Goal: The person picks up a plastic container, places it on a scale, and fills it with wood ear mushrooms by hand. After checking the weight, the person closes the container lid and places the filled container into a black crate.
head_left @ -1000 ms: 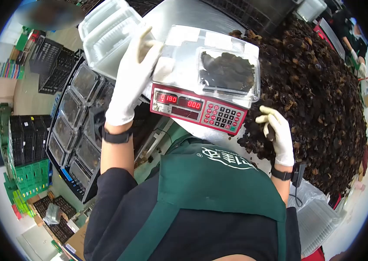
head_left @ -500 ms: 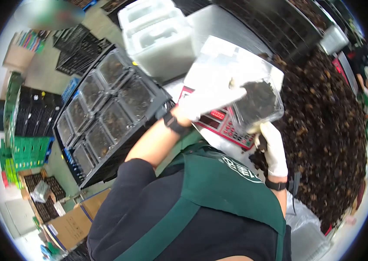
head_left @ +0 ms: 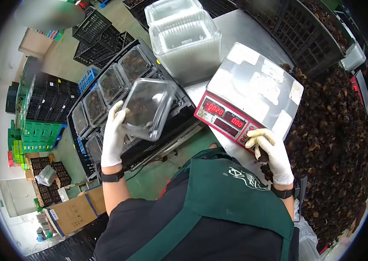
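My left hand [head_left: 113, 135], in a white glove, grips a clear plastic box [head_left: 147, 106] by its near left edge. Dark contents show through the box, which is tilted above a black crate [head_left: 171, 126] of similar filled boxes. My right hand [head_left: 271, 150], also gloved, is by the keypad of a red and silver weighing scale [head_left: 253, 89]. Its fingers are curled, with something dark below them that I cannot make out clearly. Red digits glow on the scale's display [head_left: 225, 115]; its metal pan carries no box.
A tall stack of clear plastic containers [head_left: 186, 48] stands behind the crate. At right lies a large heap of dark brown, mushroom-like pieces [head_left: 331, 161]. A black crate [head_left: 297, 35] stands at the back. Cardboard boxes [head_left: 75, 211] and stacked crates [head_left: 49, 104] are at left.
The filled box has moved off the scale to the left, carried by my left hand over the crate. My right hand has let go of the box and stays by the scale. My view has shifted.
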`<state>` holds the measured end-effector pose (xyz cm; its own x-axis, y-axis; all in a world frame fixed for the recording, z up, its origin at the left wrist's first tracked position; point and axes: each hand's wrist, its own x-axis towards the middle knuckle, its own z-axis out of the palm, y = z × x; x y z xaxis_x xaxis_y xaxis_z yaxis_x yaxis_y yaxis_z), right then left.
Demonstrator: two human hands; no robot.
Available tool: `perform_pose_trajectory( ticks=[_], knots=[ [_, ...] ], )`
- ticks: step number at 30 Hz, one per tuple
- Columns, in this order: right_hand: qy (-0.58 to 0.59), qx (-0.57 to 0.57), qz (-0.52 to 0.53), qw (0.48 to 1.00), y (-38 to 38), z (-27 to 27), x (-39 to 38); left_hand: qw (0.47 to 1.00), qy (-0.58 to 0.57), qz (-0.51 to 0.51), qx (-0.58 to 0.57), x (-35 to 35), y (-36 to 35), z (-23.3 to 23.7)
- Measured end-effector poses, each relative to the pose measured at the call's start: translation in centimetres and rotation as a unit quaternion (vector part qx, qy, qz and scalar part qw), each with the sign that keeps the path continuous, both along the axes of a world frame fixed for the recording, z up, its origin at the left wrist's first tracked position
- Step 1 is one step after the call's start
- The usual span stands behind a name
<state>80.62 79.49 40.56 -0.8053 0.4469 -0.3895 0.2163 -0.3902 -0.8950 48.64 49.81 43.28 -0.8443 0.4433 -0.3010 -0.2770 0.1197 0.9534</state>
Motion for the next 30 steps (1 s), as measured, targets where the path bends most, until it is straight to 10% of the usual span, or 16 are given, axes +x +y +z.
perform_pose_trajectory(
  ticks=[4,7,9,12,14,18,30],
  knots=[
    [-0.019,-0.002,-0.015,1.0,-0.1,-0.3,0.6,0.938,0.239,-0.093,-0.234,-1.7,1.7,-6.8],
    [-0.024,0.003,-0.037,0.999,-0.5,-0.7,2.2,0.734,0.334,-0.18,-0.564,-0.4,4.4,-5.1],
    [-0.029,0.008,-0.056,0.998,-0.4,-0.9,3.4,0.638,0.473,-0.161,-0.586,-0.1,7.2,-2.0],
    [-0.003,0.015,-0.074,0.997,-0.4,-1.3,4.6,0.719,0.657,-0.071,-0.213,-0.4,12.5,1.6],
    [0.001,0.018,-0.092,0.996,-0.5,-1.6,5.7,0.668,0.727,-0.102,-0.122,-1.3,16.6,3.2],
    [-0.03,-0.03,-0.17,0.984,-0.9,-2.1,8.9,0.639,0.697,-0.263,-0.192,-5.4,20.5,2.0],
    [-0.128,0.142,-0.471,0.861,0.7,-7.2,18.2,0.766,0.585,-0.185,-0.194,-6.5,21.8,6.8]
  ],
)
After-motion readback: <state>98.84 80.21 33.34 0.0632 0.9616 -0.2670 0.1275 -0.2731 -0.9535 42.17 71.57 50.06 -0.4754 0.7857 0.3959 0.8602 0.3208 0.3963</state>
